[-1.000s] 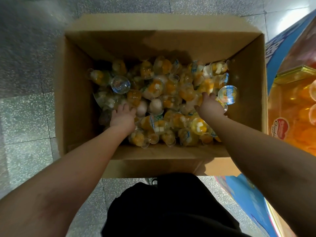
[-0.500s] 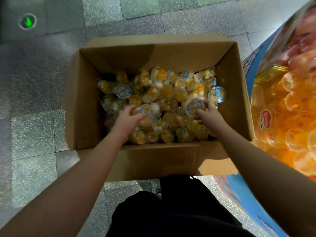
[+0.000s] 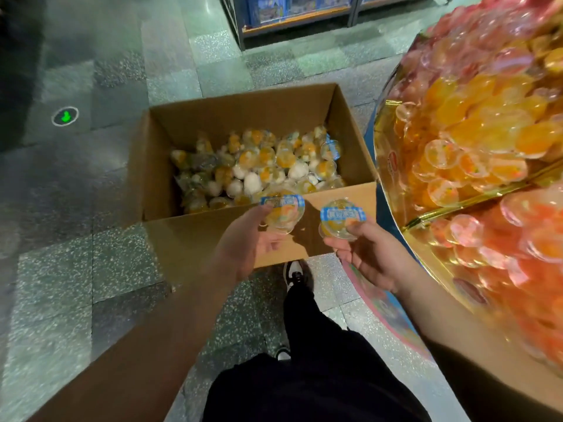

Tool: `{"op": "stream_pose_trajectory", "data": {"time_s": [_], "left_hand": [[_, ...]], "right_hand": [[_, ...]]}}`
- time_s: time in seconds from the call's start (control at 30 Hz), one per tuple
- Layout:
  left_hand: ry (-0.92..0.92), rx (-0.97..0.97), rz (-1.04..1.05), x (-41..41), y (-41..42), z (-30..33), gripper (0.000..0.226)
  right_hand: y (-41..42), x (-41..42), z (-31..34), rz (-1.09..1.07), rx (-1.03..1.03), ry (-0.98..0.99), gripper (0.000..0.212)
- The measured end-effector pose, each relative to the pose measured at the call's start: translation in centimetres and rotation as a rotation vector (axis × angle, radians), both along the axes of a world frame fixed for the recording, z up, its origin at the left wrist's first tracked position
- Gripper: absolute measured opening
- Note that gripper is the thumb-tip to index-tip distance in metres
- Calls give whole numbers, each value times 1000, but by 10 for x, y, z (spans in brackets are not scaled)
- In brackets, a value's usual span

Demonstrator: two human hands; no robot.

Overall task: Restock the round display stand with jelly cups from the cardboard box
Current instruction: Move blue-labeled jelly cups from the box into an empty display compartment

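Note:
An open cardboard box (image 3: 158, 178) stands on the floor, holding several clear jelly cups (image 3: 262, 166) with orange and white fruit. My left hand (image 3: 243, 248) grips one jelly cup (image 3: 283, 213) with a blue-and-white lid, above the box's near wall. My right hand (image 3: 365, 254) pinches a second jelly cup (image 3: 341, 220) of the same kind beside it. The round display stand (image 3: 393, 166) with a gold rim fills the right side, packed with orange and pink jelly cups in compartments split by a gold divider (image 3: 475, 196).
The floor is grey speckled tile with a green arrow marker (image 3: 65, 116) at the left. A shelf unit (image 3: 292, 16) with blue packages stands at the back. My black-trousered leg and a shoe (image 3: 294, 274) are right below the box, beside the stand's blue and pink base.
Both hands came up out of the box, each with one jelly cup. The view swung up and right, so the display stand now shows much more.

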State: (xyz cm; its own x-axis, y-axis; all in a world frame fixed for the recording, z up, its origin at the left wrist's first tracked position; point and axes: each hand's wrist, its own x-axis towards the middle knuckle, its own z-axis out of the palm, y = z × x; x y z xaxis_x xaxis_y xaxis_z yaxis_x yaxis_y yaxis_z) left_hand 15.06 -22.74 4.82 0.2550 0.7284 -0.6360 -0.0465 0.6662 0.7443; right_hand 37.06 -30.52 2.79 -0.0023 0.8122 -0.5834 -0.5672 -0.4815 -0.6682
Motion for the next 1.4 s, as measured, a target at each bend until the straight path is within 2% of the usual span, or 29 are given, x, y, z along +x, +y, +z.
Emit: {"op": "stream_pose_trajectory", "data": {"time_s": [0.2, 0.27, 0.33, 0.43, 0.53, 0.73, 0.87, 1.0, 1.1, 1.27, 1.33, 1.4], "left_hand": [[-10, 17, -259, 62, -69, 49, 14], [11, -5, -288, 90, -87, 58, 16], [6, 1, -380, 118, -107, 64, 27], [25, 93, -566, 155, -144, 70, 34], [60, 147, -662, 193, -184, 67, 37], [-97, 43, -773, 271, -280, 61, 24], [-133, 19, -834, 321, -351, 55, 26], [-104, 39, -910, 364, -401, 51, 48], [-56, 55, -938, 395, -423, 50, 33], [42, 74, -1005, 439, -436, 49, 36], [112, 166, -1067, 457, -434, 52, 40], [249, 387, -1189, 481, -424, 53, 40]], "right_hand": [[-106, 34, 41, -141, 40, -10, 42], [-140, 47, 53, -203, 64, -26, 51], [-171, 60, 63, -256, 93, -41, 57], [-218, 81, 75, -339, 112, -107, 45], [-269, 105, 78, -435, 101, -133, 52], [-384, 161, 63, -552, 8, -148, 32], [-455, 200, 55, -555, -49, -168, 26], [-506, 237, 45, -537, -72, -220, 34], [-532, 264, 40, -529, -85, -260, 38], [-550, 309, 31, -495, -130, -297, 36], [-551, 327, 25, -462, -154, -287, 37], [-548, 345, 18, -445, -183, -285, 40]]}}
